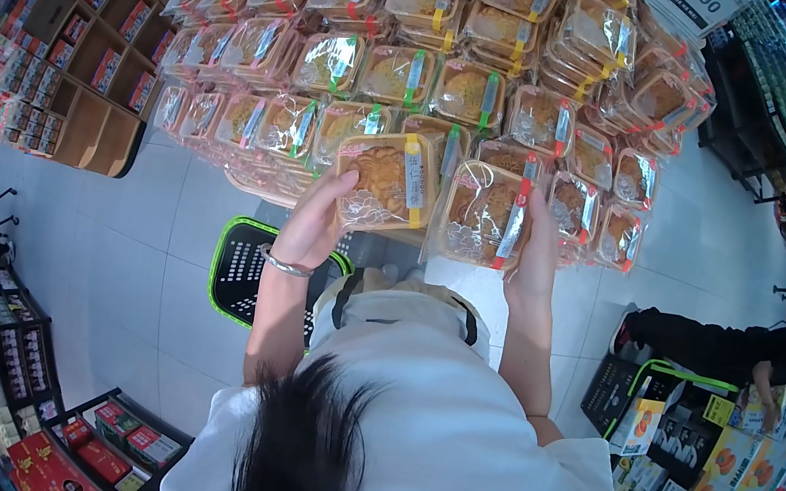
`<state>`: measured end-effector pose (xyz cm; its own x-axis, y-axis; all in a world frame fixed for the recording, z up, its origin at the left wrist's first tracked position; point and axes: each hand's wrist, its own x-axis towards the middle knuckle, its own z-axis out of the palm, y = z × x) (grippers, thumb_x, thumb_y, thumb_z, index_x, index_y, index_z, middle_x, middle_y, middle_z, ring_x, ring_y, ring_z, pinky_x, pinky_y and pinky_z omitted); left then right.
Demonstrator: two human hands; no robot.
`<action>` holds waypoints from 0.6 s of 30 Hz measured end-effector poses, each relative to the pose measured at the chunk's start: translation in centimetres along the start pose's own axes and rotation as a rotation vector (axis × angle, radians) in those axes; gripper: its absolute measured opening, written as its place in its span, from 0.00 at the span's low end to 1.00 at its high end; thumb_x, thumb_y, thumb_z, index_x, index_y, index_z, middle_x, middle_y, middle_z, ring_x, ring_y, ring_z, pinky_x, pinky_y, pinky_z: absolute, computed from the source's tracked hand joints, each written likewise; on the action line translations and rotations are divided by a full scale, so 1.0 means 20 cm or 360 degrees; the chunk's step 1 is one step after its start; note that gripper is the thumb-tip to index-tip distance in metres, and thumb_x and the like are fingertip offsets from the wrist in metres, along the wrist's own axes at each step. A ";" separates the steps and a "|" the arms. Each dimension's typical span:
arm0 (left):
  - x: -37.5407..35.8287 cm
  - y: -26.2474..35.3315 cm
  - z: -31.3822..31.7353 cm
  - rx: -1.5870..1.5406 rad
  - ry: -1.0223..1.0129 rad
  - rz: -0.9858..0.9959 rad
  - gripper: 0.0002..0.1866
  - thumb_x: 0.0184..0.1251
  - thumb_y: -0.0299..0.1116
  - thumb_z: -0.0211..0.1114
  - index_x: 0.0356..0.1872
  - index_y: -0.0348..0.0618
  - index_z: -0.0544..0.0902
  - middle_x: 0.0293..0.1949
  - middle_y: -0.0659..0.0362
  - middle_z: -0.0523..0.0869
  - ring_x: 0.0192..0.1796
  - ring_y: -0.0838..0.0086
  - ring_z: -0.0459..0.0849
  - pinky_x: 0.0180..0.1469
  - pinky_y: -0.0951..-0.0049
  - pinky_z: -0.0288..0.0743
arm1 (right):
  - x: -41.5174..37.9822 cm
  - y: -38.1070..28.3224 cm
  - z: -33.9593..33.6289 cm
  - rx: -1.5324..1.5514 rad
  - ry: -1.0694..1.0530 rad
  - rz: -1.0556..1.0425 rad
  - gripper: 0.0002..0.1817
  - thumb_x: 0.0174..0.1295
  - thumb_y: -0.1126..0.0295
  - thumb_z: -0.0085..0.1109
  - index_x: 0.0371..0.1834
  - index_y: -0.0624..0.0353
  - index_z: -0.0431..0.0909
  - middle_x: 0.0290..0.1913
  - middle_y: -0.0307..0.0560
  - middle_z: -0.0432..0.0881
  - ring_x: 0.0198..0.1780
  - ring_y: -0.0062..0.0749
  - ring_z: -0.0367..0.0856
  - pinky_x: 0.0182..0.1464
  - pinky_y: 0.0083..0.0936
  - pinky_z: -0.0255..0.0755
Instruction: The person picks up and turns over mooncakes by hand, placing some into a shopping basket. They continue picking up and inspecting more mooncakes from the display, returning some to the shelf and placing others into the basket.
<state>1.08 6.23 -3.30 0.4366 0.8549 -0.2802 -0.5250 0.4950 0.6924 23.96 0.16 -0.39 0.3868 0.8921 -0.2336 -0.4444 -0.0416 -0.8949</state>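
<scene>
My left hand (pixel 314 219), with a bracelet at the wrist, grips the left edge of a package with a yellow label strip (pixel 382 184). A package with a red label strip (pixel 481 216) is held at its right edge by my right hand (pixel 537 251). Both are clear-wrapped trays of brown pastry, side by side, nearly touching, in front of the display. Behind them are stacked rows of similar wrapped packages (pixel 403 74) with green, yellow, red and pink strips.
A black basket with a green rim (pixel 234 268) is below my left arm. Wooden shelving (pixel 93 128) stands at left. At right, a person in dark clothes (pixel 720 347) is beside another basket (pixel 606 391) and boxed goods. A price sign (pixel 693 4) hangs at top right.
</scene>
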 end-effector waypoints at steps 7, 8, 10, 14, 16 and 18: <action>0.08 0.09 0.11 0.0579 -0.0102 0.0247 0.22 0.63 0.27 0.60 0.58 0.36 0.68 0.52 0.58 0.77 0.54 0.77 0.74 0.57 0.76 0.66 | 0.02 0.01 -0.01 0.0036 -0.0036 -0.0006 0.16 0.70 0.59 0.42 0.45 0.60 0.74 0.40 0.38 0.78 0.41 0.19 0.76 0.43 0.19 0.70; 0.11 0.11 0.14 0.0700 -0.0146 0.0302 0.22 0.62 0.26 0.61 0.58 0.36 0.69 0.50 0.59 0.78 0.53 0.78 0.75 0.56 0.76 0.67 | 0.02 0.01 -0.01 0.0037 -0.0034 -0.0010 0.16 0.70 0.59 0.42 0.45 0.60 0.74 0.40 0.38 0.78 0.41 0.19 0.76 0.43 0.19 0.70; 0.19 0.14 0.21 0.0763 -0.0220 0.0386 0.23 0.61 0.24 0.62 0.58 0.36 0.68 0.51 0.58 0.78 0.53 0.78 0.75 0.56 0.76 0.68 | 0.02 0.00 -0.03 0.0068 -0.0065 0.0018 0.17 0.70 0.58 0.42 0.46 0.60 0.73 0.41 0.39 0.78 0.41 0.19 0.76 0.43 0.20 0.70; 0.40 0.10 0.34 0.0835 -0.0291 0.0519 0.25 0.59 0.23 0.64 0.58 0.35 0.69 0.52 0.58 0.78 0.53 0.77 0.75 0.56 0.75 0.69 | 0.03 -0.01 -0.06 0.0045 -0.0067 -0.0001 0.18 0.70 0.58 0.41 0.47 0.61 0.73 0.41 0.39 0.78 0.42 0.19 0.76 0.43 0.20 0.70; 0.50 0.13 0.40 0.0833 -0.0327 0.0630 0.23 0.59 0.23 0.64 0.57 0.36 0.70 0.49 0.58 0.79 0.52 0.78 0.77 0.55 0.76 0.70 | 0.03 -0.03 -0.06 0.0038 -0.0022 -0.0016 0.18 0.70 0.58 0.41 0.48 0.61 0.73 0.42 0.39 0.78 0.42 0.20 0.76 0.43 0.20 0.70; 0.62 0.19 0.44 0.0906 -0.0317 0.0678 0.22 0.58 0.25 0.66 0.54 0.36 0.71 0.48 0.59 0.80 0.49 0.79 0.78 0.52 0.77 0.72 | 0.01 -0.05 -0.07 0.0015 0.0028 -0.0030 0.18 0.70 0.58 0.42 0.48 0.60 0.73 0.41 0.39 0.78 0.41 0.19 0.76 0.43 0.19 0.70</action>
<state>10.94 17.27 1.74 0.4321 0.8840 0.1786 -0.2416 -0.0773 0.9673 25.72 -0.22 -0.05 0.4094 0.8845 -0.2236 -0.4444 -0.0207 -0.8956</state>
